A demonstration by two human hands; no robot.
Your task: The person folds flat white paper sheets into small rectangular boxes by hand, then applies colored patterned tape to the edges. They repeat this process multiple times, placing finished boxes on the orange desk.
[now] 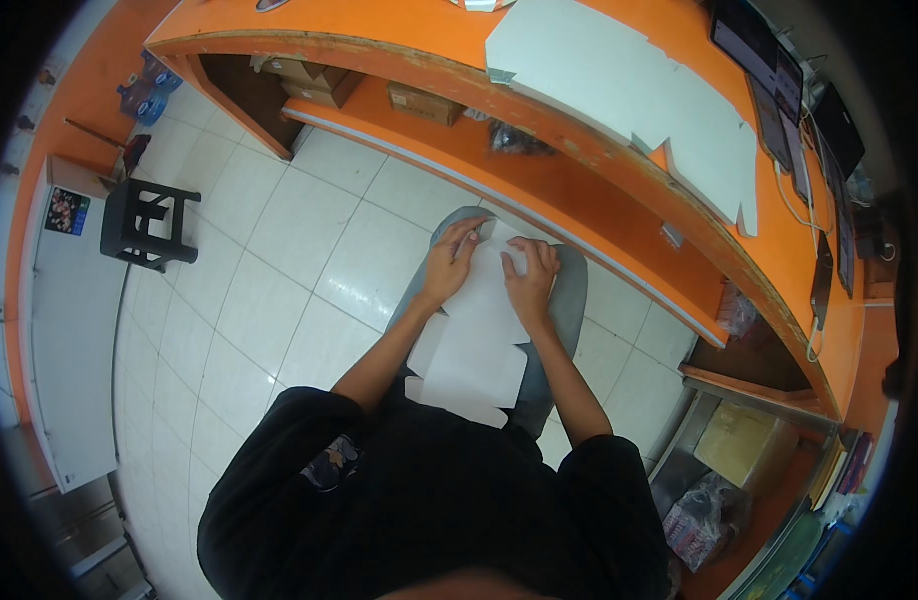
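Note:
A flat white die-cut cardboard sheet (pixel 476 345) lies on my lap, over my grey trousers (pixel 569 300). My left hand (pixel 449 262) grips the sheet's far left corner, fingers curled over its edge. My right hand (pixel 531 272) presses and pinches a flap at the far right end of the same sheet. Both hands sit close together at the sheet's far end. The near end of the sheet rests against my black shirt.
An orange counter (pixel 399 40) curves ahead and to the right, with a stack of flat white cardboard sheets (pixel 629 90) on top. Brown boxes (pixel 324 85) sit on its lower shelf. A black plastic stool (pixel 144 222) stands on the white tiled floor at left. Screens (pixel 769 70) line the right side.

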